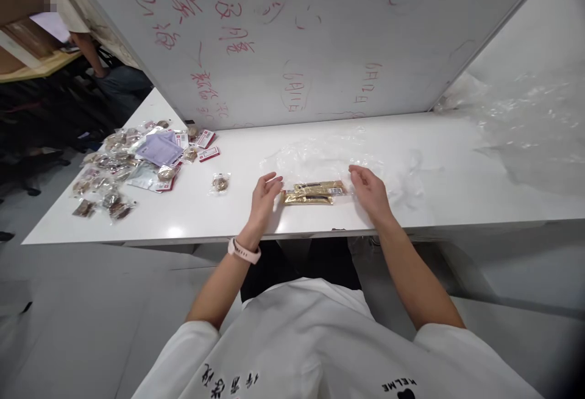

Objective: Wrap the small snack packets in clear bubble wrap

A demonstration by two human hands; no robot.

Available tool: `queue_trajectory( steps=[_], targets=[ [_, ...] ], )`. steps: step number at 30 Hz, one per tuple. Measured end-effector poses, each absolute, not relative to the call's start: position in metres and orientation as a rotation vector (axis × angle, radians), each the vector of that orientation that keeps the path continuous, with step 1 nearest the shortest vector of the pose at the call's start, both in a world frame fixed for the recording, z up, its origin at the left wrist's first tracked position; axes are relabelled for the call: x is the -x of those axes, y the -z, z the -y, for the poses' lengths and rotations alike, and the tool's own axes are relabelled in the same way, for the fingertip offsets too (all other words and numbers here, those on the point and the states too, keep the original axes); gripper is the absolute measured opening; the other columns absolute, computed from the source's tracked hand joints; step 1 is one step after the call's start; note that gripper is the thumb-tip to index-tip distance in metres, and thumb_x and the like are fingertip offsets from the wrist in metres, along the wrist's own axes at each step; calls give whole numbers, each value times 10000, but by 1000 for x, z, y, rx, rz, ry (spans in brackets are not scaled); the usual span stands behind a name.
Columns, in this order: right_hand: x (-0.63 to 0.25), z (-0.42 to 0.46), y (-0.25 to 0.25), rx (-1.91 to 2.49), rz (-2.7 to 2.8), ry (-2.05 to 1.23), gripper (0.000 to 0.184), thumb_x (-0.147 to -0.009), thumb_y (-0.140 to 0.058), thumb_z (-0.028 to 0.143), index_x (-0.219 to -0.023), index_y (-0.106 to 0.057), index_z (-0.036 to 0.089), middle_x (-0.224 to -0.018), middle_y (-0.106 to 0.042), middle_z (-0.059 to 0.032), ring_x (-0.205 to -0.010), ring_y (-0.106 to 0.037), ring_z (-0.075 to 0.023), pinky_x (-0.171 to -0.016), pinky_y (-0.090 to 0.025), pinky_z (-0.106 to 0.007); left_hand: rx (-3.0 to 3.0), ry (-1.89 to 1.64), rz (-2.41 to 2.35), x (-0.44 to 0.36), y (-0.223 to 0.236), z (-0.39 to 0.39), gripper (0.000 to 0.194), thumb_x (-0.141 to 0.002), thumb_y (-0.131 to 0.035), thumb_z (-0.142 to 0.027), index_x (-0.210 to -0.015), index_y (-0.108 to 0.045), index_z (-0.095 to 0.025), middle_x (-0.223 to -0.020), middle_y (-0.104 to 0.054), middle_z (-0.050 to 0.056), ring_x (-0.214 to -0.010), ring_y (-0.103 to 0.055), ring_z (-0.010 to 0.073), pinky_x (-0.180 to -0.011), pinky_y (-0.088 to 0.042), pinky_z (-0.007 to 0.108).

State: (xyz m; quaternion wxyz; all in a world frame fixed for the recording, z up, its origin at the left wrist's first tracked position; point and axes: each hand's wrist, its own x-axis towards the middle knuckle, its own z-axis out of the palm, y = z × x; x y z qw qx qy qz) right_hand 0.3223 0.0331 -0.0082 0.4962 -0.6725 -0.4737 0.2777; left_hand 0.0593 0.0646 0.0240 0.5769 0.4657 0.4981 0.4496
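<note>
Several slim gold packets (313,193) lie side by side on the white table, between my two hands. My left hand (265,195) is just off their left end, fingers apart and holding nothing. On the other side, my right hand (369,192) hovers off the right end with its fingers loosely spread, also holding nothing. Behind the packets a clear plastic bag (315,158) lies spread out and crumpled. A small round item in a clear wrapper (220,183) sits by itself to the left of my left hand.
A pile of small wrapped packets (114,164) covers the table's left end, with a purple packet (161,149) on top. A whiteboard (283,39) with red writing stands along the back. More clear plastic (525,131) is at the right. Another person's arm (89,52) shows at upper left.
</note>
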Motion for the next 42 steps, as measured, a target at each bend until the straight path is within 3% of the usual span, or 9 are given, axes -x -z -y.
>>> queue_trajectory(
  steps=[3, 9, 18, 23, 28, 32, 35, 39, 42],
  targets=[
    [-310, -17, 14, 1731, 1313, -515, 491, -939, -517, 545, -1259, -674, 207, -1253, -675, -126, -1188, -579, -301, -1040, -450, -521, -1322, -1041, -1118, -64, -10, -44, 431, -960, -591, -327, -1371, -479, -262, -1536, -466, 102, -1410, -460, 227, -1147, -406, 405],
    [-300, -9, 11, 1574, 1822, -426, 448, -964, -524, 523, -1301, -635, 250, -1374, -604, -83, -1246, -499, -302, -1062, -412, -498, -1981, -755, -1112, -57, -4, -47, 691, -831, -739, -235, -1450, -433, -230, -1460, -519, 130, -1319, -500, 299, -1085, -430, 455],
    [-317, 14, 5, 1446, 1982, -408, 344, -991, -511, 470, -1202, -656, 239, -1102, -696, -95, -999, -586, -265, -866, -490, -419, -2343, -760, -1139, -39, -10, -38, 172, -952, -625, -286, -1105, -645, -210, -1054, -728, 67, -962, -595, 229, -830, -490, 359],
    [-306, 2, 6, 1683, 1736, -475, 385, -986, -497, 526, -1147, -676, 226, -895, -708, -78, -817, -634, -245, -715, -487, -365, -2098, -699, -1446, -46, -10, -56, 189, -974, -591, -390, -965, -648, -210, -795, -700, 19, -735, -630, 188, -657, -448, 301],
    [-293, -8, 1, 1717, 1771, 48, 337, -996, -512, 418, -1220, -659, 212, -1124, -693, -131, -1060, -593, -304, -905, -440, -452, -2459, -840, -1568, -58, -10, -64, 140, -931, -650, -276, -1044, -637, -195, -1044, -688, 106, -988, -609, 269, -768, -447, 369],
    [-291, -1, 2, 1438, 2110, 12, 349, -994, -537, 414, -1268, -628, 217, -1245, -680, -103, -1148, -577, -274, -994, -399, -441, -2654, -737, -1141, -54, -8, -50, 205, -948, -631, -300, -1130, -624, -206, -1173, -680, 98, -1081, -593, 254, -905, -444, 397],
    [-295, 0, 4, 1411, 2181, -119, 375, -1018, -483, 410, -1305, -606, 204, -1243, -690, -100, -1119, -594, -258, -921, -437, -395, -2558, -632, -1107, -47, -9, -49, 268, -949, -630, -305, -1201, -613, -216, -1171, -697, 88, -1071, -609, 250, -871, -467, 373],
    [-297, -14, 0, 1600, 2097, -289, 420, -1053, -355, 461, -1049, -698, 218, -929, -725, -72, -818, -628, -213, -692, -437, -336, -2260, -552, -1293, -47, -20, -66, 230, -978, -574, -417, -1059, -665, -222, -868, -714, 44, -811, -643, 220, -719, -477, 331],
    [-296, -29, -4, 1746, 2010, -247, 473, -1034, -359, 521, -914, -701, 217, -896, -686, -89, -798, -604, -235, -643, -418, -349, -2223, -653, -1550, -49, -25, -76, 263, -925, -649, -439, -1041, -663, -202, -946, -710, 87, -952, -641, 282, -822, -490, 401]
  ],
)
